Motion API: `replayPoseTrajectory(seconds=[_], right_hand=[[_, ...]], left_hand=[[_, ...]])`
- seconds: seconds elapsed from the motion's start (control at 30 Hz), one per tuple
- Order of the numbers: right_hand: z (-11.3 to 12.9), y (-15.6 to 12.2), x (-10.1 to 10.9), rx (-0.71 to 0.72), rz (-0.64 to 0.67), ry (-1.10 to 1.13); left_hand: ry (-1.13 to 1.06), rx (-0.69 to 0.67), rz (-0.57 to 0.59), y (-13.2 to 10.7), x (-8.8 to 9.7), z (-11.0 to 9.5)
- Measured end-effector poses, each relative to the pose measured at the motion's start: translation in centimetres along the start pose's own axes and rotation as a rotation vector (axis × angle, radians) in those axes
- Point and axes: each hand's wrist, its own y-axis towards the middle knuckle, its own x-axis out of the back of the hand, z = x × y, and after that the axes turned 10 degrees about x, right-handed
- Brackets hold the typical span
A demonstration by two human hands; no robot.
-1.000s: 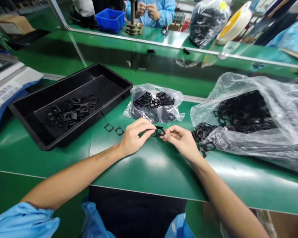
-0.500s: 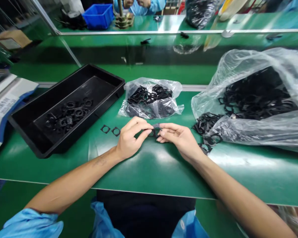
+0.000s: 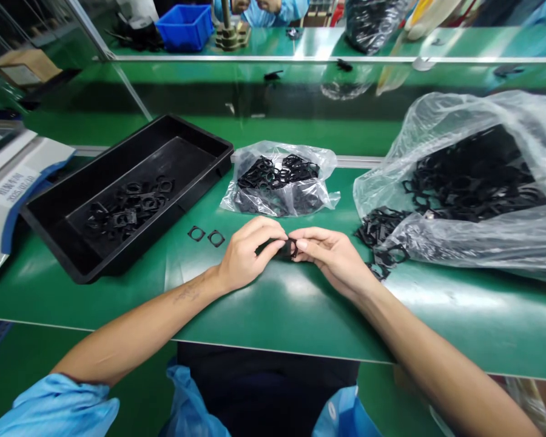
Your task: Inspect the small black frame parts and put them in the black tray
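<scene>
Between my fingertips, just above the green table, is a small black plastic part (image 3: 287,249). My left hand (image 3: 250,252) pinches it from the left and my right hand (image 3: 330,255) from the right, so much of it is hidden. To the left of my left hand lie two thin black square frames with round holes: one frame (image 3: 196,233) and, beside it, another frame (image 3: 216,238). Beyond my hands rests a small clear bag (image 3: 279,203) full of black rings. Loose black parts (image 3: 382,224) spill from a large clear bag (image 3: 464,246) on the right.
A black tray (image 3: 195,136) holding several black parts stands at the left, near a white and blue device (image 3: 25,182). Across a metal-edged divider are a blue bin (image 3: 184,27) and another person's hands (image 3: 270,6) with blue sleeves.
The part has turned between my fingers, its ring opening showing less now. My fingertips have come closer together. The whole view has shifted slightly.
</scene>
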Motion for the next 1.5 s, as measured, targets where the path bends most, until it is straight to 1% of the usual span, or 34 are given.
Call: replayPoseTrajectory(seconds=[0.13,0.3,0.43,0.6,0.83,1.1,1.3,1.5], right_hand=[[-0.14,0.14,0.15,-0.019,0.009,0.003],[-0.34,0.07,0.08,-0.042,0.057,0.012],[-0.30,-0.04,-0.05,-0.059,0.049,0.039],[-0.26,-0.07,-0.12,-0.036,0.023,0.034],[-0.26,-0.18,-0.17,-0.010,0.022,0.015],[-0.23,-0.13,-0.21,-0.011,0.008,0.026],[-0.22,-0.17,-0.22,0.015,0.005,0.005],[-0.22,-0.17,-0.19,0.034,-0.013,0.002]], left_hand=[[0.020,-0.027,-0.042,-0.13,-0.07,-0.06],[-0.002,-0.042,-0.049,-0.19,-0.10,-0.11],[0.001,-0.047,-0.051,-0.13,0.01,-0.17],[0.026,-0.065,-0.062,-0.12,0.01,-0.27],[0.043,-0.075,-0.075,-0.23,-0.06,-0.38],[0.026,-0.094,-0.065,-0.21,0.03,-0.37],[0.038,-0.096,-0.060,-0.24,0.05,-0.23],[0.058,-0.125,-0.060,-0.15,0.16,-0.28]])
